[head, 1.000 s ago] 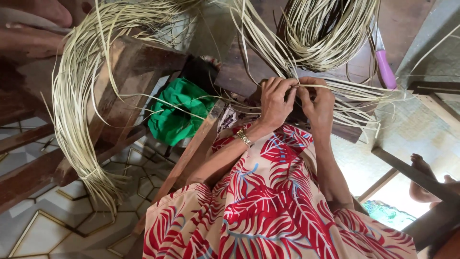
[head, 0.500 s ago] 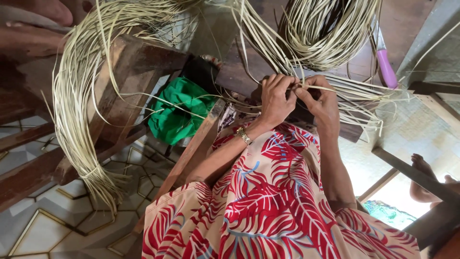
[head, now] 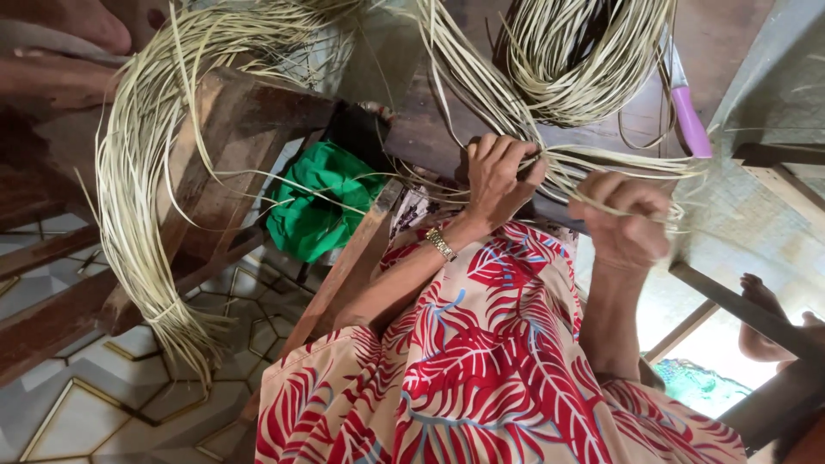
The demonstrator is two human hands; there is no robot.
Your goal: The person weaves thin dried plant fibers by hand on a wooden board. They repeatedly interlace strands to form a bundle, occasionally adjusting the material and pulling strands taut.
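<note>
My left hand (head: 498, 176), with a gold wristwatch on its wrist, is closed around a bunch of pale cane strips (head: 563, 163) that lie across a dark wooden frame (head: 421, 137). A little to the right, my right hand (head: 623, 219) is a fist closed on a thin strip from the same bunch, held apart from the left hand. Both forearms reach up from my red and cream leaf-print garment (head: 481, 369).
A coil of cane strips (head: 584, 51) lies beyond the hands, with a purple-handled knife (head: 690, 116) beside it. A long bundle of strips (head: 142, 198) drapes over a wooden bench (head: 223, 155). A green cloth (head: 314, 210) hangs below. Another person's foot (head: 765, 314) is at right, over tiled floor (head: 77, 412).
My right hand has moved right and away from the left hand, drawing a strip out. The left hand keeps its hold on the bunch.
</note>
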